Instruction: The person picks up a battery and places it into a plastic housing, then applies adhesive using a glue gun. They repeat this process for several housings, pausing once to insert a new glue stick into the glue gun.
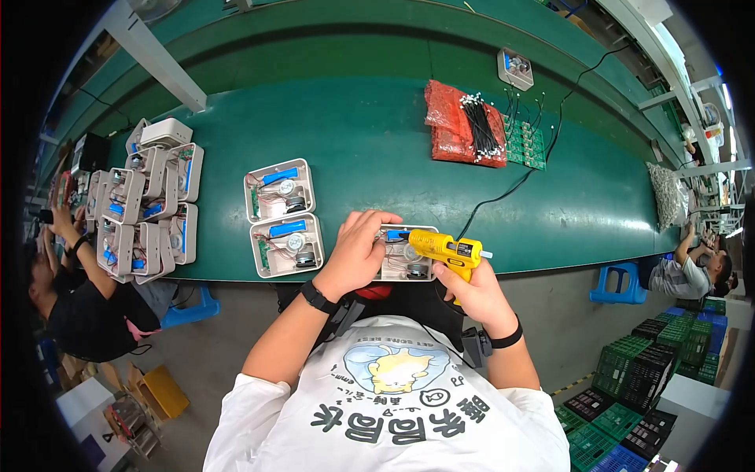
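My right hand point(475, 296) grips a yellow hot glue gun point(442, 247) by its handle, with a glue stick poking from its back. The nozzle points left, over the blue battery point(396, 235) in an open white plastic housing point(385, 271) at the table's near edge. A round speaker and thin wires also show inside it. My left hand point(358, 253) holds this housing by its left side, fingers curled over the far left corner and hiding part of it. Just left, two similar open housings point(281, 190) sit one behind the other, each with a blue battery, wires and a speaker.
Stacked white housings point(141, 200) stand at the left. Toward the far right lie a red bubble-wrap bag point(444, 141), black cables point(480, 130) and green circuit boards point(525, 145). One housing point(515, 69) sits farther back. A black cord point(503, 193) crosses the green table point(354, 134). Co-workers sit either side.
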A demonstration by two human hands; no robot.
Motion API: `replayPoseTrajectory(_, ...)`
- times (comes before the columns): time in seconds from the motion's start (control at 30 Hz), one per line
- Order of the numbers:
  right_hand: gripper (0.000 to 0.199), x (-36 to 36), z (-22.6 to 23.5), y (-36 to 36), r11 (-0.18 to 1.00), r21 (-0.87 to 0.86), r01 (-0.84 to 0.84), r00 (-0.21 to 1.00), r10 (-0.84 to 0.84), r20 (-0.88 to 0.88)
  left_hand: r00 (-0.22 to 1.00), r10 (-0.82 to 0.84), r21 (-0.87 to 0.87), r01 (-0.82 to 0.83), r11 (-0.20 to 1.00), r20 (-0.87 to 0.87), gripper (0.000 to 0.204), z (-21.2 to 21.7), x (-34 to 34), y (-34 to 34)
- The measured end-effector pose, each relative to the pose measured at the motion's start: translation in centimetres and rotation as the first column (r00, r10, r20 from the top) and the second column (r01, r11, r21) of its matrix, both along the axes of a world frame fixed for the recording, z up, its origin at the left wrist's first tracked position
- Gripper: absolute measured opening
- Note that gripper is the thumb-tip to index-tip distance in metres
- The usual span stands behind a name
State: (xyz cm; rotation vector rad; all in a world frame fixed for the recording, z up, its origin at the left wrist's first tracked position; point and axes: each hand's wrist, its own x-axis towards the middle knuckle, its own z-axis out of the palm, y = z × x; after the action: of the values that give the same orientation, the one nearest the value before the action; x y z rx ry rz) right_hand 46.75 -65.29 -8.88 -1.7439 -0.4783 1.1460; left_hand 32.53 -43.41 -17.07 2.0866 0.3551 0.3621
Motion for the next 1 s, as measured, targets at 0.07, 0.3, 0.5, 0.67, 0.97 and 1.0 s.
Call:
replayPoseTrajectory(0.07,0.036,0.0,-0.1,0.4,1.000,0.015,-0.026,0.996,0.025,0.090,1.000,-0.010,-0.018,0.010,1.000,-0.012,0.052,0.3,0.0,0.3)
replayPoseTrajectory(0.3,0.033,-0.3,-0.5,1.1,0.996,-0.054,-0.078,0.968,0.088,0.236,0.999,-0.031,-0.017,0.030,0.999,-0.033,0.053,0.0,-0.2,0.3)
replayPoseTrajectory(0.5,0.033,-1.1,-1.0,1.2,0.999,-0.012,-0.045,0.949,0.046,0.311,1.000,-0.017,-0.001,0.017,1.000,0.011,0.053,0.0,-0.4,0.1)
replayPoseTrajectory(0.67,0.032,-1.1,-1.3,1.0,1.000,-0.005,-0.018,0.967,0.018,0.256,0.999,-0.025,-0.005,0.025,1.000,0.021,0.052,0.2,-0.3,0.2)
replayPoseTrajectory(0.97,0.029,-1.0,-1.1,1.3,0.999,-0.047,-0.007,0.949,0.021,0.314,0.999,0.018,0.054,-0.020,0.998,0.048,0.051,-0.5,-0.5,-0.4)
replayPoseTrajectory(1.0,0.029,-1.1,-1.6,1.6,0.999,-0.030,-0.032,0.940,0.040,0.340,0.997,0.040,0.040,-0.043,0.998,0.073,0.053,-0.2,-0.8,-0.6)
